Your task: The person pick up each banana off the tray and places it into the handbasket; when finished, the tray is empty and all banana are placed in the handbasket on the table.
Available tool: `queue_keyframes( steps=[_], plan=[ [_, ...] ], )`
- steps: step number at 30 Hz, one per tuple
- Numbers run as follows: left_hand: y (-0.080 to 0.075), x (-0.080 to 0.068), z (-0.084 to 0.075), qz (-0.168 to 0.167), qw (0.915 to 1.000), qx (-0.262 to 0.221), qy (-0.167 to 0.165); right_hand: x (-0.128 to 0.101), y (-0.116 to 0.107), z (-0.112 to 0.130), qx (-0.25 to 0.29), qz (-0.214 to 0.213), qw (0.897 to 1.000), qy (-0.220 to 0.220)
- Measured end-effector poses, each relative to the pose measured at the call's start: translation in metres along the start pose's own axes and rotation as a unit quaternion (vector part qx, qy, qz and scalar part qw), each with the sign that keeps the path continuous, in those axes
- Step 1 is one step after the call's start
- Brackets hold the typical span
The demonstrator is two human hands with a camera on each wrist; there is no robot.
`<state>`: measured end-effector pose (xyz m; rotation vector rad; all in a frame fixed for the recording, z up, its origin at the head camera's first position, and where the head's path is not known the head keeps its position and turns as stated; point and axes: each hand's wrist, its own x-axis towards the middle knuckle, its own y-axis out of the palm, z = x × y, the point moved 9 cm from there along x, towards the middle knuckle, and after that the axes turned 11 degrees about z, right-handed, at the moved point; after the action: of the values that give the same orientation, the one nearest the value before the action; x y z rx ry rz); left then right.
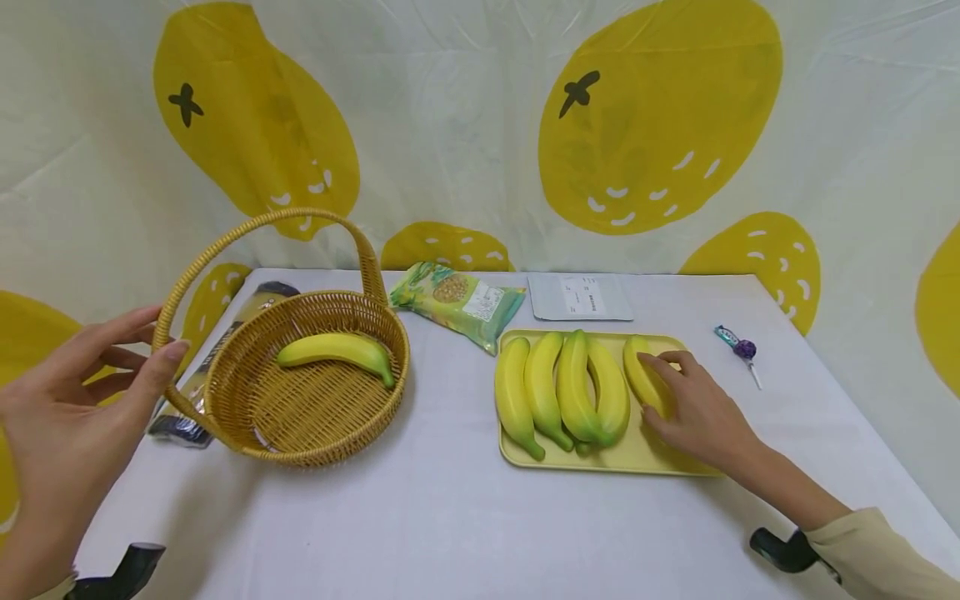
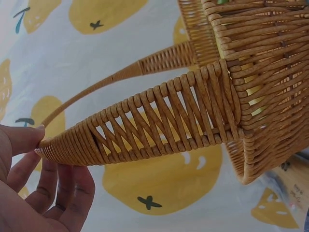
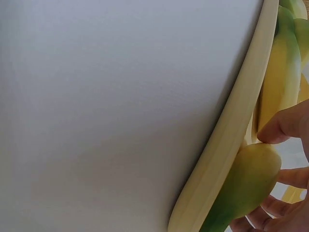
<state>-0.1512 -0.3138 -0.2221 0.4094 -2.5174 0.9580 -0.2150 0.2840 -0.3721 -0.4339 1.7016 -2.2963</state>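
One curved yellow banana point(image 1: 647, 387) slants forward-left, right hand point(image 1: 701, 412) pinching it, left hand point(image 1: 78, 408) a tan wicker handle point(image 1: 300, 214); only the right-wrist view shows its green part.

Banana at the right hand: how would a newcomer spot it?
On the white-covered table, find the pale yellow tray. Right of its row of four bananas lies one banana by itself, the only one the right hand touches.
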Motion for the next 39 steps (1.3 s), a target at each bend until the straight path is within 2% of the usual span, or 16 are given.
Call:
queue_keyframes(
  steps=[10, 21, 29, 39],
  plan=[
    [-0.001, -0.001, 0.003, -0.003, 1.0000, -0.002, -0.006, 0.004, -0.001, 0.001, 0.022, 0.006, 1.000, 0.003],
    [0.000, 0.000, 0.002, -0.002, 0.9999, -0.012, 0.004, 0.010, -0.008, 0.004, 0.040, 0.011, 0.999, 0.003],
    [0.000, 0.002, 0.004, -0.001, 0.9996, -0.026, 0.008, 0.021, -0.026, 0.015, 0.039, -0.022, 0.998, -0.031],
    [-0.001, 0.001, 0.005, -0.004, 0.9991, -0.042, 0.009, 0.040, -0.032, 0.033, 0.057, -0.019, 0.997, -0.044]
  ],
)
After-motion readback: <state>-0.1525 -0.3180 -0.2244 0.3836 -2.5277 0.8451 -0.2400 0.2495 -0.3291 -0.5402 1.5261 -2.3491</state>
